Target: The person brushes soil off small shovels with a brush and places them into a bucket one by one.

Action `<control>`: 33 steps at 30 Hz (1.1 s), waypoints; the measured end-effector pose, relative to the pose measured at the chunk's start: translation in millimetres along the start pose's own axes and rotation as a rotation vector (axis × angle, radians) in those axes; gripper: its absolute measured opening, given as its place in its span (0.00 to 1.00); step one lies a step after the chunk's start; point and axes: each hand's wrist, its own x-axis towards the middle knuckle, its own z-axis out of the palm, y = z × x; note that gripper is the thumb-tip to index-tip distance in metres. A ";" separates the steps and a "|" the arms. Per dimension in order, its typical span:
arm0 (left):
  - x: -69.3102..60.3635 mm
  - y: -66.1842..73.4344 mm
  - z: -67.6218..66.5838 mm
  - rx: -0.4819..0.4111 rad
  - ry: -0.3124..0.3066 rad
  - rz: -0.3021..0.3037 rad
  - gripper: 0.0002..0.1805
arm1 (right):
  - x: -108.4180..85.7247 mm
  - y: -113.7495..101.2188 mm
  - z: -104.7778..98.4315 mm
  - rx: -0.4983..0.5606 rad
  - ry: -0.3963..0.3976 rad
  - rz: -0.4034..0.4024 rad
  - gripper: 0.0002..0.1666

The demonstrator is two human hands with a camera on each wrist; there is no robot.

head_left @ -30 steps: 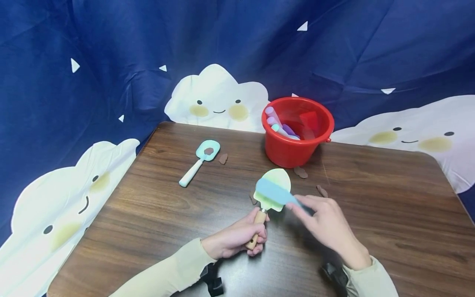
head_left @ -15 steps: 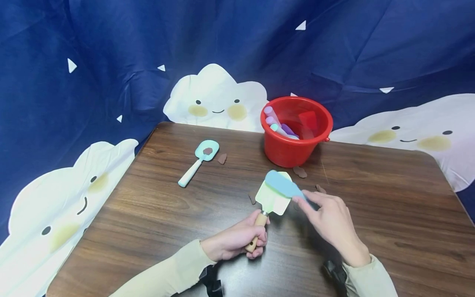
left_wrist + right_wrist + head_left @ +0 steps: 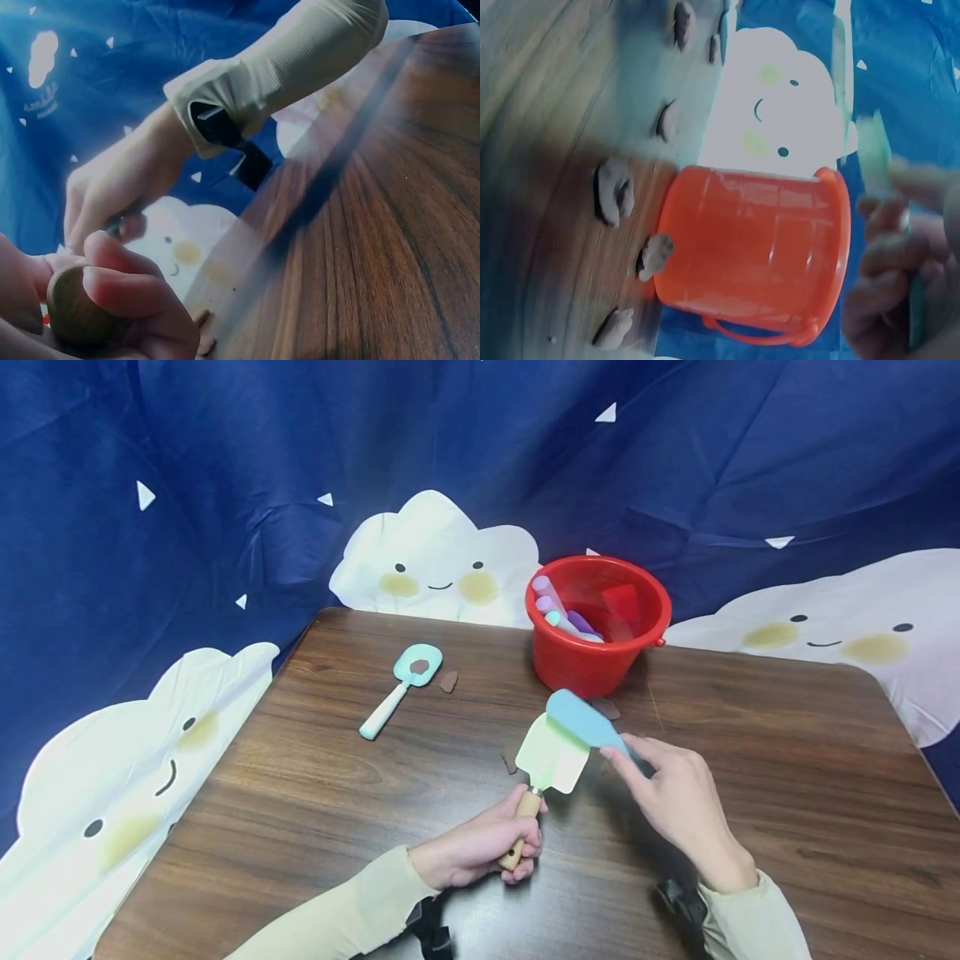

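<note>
My left hand (image 3: 487, 839) grips the wooden handle of a pale green trowel (image 3: 547, 758), its blade raised over the table. The round handle end (image 3: 71, 304) pokes out between curled fingers in the left wrist view. Between the thumb and fingers of my right hand (image 3: 678, 793) is a flat light-blue tool (image 3: 585, 720) with a rounded end; its exact kind is unclear. The blue tool overlaps the trowel's upper right edge; whether they touch I cannot tell. The hand covers its handle part. In the right wrist view, fingers (image 3: 892, 262) curl at the right side.
Behind the trowel stands a red bucket (image 3: 577, 664) holding lilac handles and a red piece. A teal toy shovel (image 3: 386, 710) with a white handle lies on the left, a brown flake on its head. Brown flakes (image 3: 615, 191) are scattered on the wooden table (image 3: 300, 777).
My right hand has drawn the blue tool from the trowel's middle to its upper right edge. The trowel has turned slightly in my left hand, which stays about where it was.
</note>
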 end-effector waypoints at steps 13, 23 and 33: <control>2.6 0.0 -1.9 0.006 0.030 -0.010 0.25 | -9.6 -7.0 5.0 0.029 -0.282 -0.130 0.14; 2.9 -2.6 -1.8 0.001 0.009 -0.016 0.25 | -4.0 7.6 3.8 -0.022 -0.191 -0.048 0.21; 2.1 -5.3 -1.9 0.006 -0.008 -0.001 0.25 | 4.2 21.3 -3.2 -0.158 -0.022 0.087 0.22</control>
